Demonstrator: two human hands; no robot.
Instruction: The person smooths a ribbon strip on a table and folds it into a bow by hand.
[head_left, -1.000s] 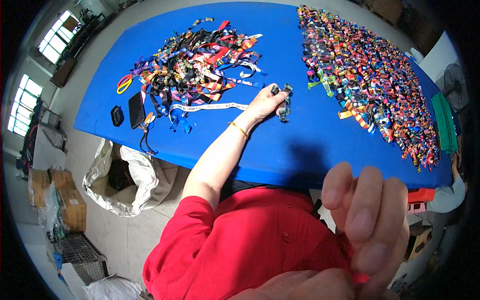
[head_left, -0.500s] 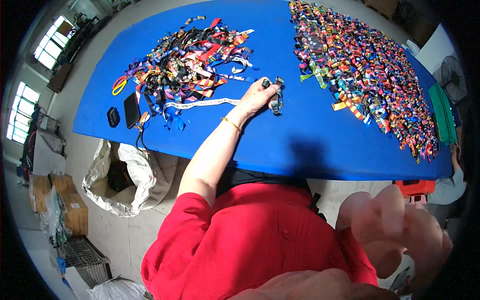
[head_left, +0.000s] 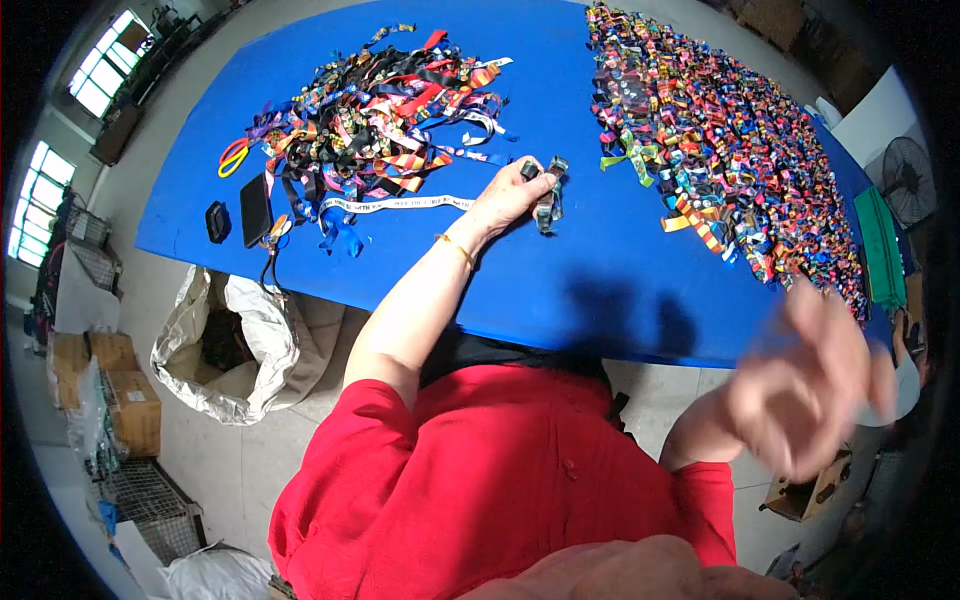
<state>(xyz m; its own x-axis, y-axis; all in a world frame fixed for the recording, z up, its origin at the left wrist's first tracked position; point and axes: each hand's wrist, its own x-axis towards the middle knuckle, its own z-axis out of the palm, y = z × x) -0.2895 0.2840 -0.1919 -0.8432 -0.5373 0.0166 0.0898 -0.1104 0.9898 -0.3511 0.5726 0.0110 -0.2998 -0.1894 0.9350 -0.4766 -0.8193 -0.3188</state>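
Observation:
At the middle of the blue table [head_left: 590,235], my left hand [head_left: 515,192] is closed round a folded dark patterned strap [head_left: 549,205], whose loops stick out past the thumb. A white lettered strap [head_left: 400,205] runs from the loose strap pile [head_left: 385,125] to beside my left wrist. Over the table's near right edge, my right hand [head_left: 810,385] is raised and smeared by motion. Whether its fingers hold anything cannot be made out.
Many short folded straps [head_left: 715,140] cover the right side. At left lie a black phone [head_left: 257,212], a small black case [head_left: 217,222], orange-handled scissors [head_left: 274,238] and a yellow-and-red handled tool [head_left: 233,157]. A white sack [head_left: 265,350] stands below; another person's arm [head_left: 902,335] shows far right.
My right hand has swung up from the lower right toward the table's edge. My left hand stays nearly in place, still holding the dark strap. The view has shifted slightly.

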